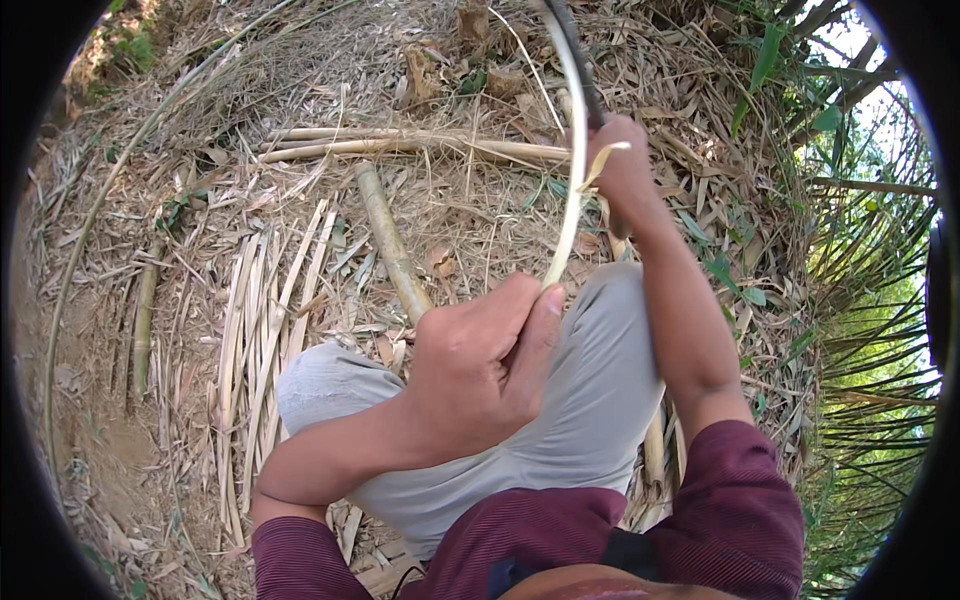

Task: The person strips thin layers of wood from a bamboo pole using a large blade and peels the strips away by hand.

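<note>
My left hand (pixel 478 352) is closed in front of my chest, pinching the near end of a pale, split bamboo strip (pixel 573 200) between thumb and fingers. The strip bows upward and away, past my other hand. Ahead and to the right, my right hand (pixel 624 170) is wrapped around the handle of a knife with a long dark blade (pixel 580 65). The blade runs alongside the strip toward the top edge, where both leave the picture. A thin curled shaving (pixel 606 160) hangs off the strip beside my right hand. The knife's handle is mostly hidden by my fingers.
Split bamboo strips (pixel 262 320) lie in a bundle left of my knees. A green bamboo pole (pixel 388 235) lies ahead, and longer pale poles (pixel 400 145) lie crosswise beyond it. Cut stumps (pixel 423 78) stand farther off. Dry leaves cover the ground; bamboo growth (pixel 880 300) rises at right.
</note>
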`<state>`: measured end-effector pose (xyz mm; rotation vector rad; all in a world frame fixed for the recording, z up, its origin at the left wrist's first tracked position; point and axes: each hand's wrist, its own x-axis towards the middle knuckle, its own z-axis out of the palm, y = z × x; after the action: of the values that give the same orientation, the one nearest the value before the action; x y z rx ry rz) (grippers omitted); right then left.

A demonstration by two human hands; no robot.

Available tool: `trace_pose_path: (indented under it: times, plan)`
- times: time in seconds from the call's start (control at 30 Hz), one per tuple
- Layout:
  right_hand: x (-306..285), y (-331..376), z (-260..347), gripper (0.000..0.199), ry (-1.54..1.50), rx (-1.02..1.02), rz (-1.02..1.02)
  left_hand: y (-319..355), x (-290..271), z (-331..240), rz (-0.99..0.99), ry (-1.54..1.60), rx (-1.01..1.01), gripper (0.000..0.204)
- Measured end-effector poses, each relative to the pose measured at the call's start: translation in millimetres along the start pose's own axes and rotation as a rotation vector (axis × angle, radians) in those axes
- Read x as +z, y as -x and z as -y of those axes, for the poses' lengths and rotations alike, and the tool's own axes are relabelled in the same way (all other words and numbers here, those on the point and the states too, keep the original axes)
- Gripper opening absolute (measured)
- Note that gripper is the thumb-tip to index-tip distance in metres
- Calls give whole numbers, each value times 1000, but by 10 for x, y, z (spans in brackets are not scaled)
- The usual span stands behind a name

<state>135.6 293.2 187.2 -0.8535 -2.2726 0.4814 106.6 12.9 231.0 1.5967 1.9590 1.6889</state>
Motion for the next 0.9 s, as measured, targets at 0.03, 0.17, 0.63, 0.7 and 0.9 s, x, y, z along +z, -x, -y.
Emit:
trace_pose_path:
  times: [0.03,0.17,0.63,0.7,0.9]
  plan:
    - [-94,27,50,27,-136,64,-75,-5,-34,20,-9,44,-72,24]
    - [-207,311,156,13,-352,163,-168,-253,-83,293,-23,328,-403,27]
    - [-140,551,551,14,-144,-402,216,-92,-38,272,-9,-95,-136,20]
    - [-106,594,510,13,-143,-418,219,-139,-78,272,54,90,-331,16]
    - [-133,715,611,11,-2,-558,243,-366,-235,401,245,568,-605,19]
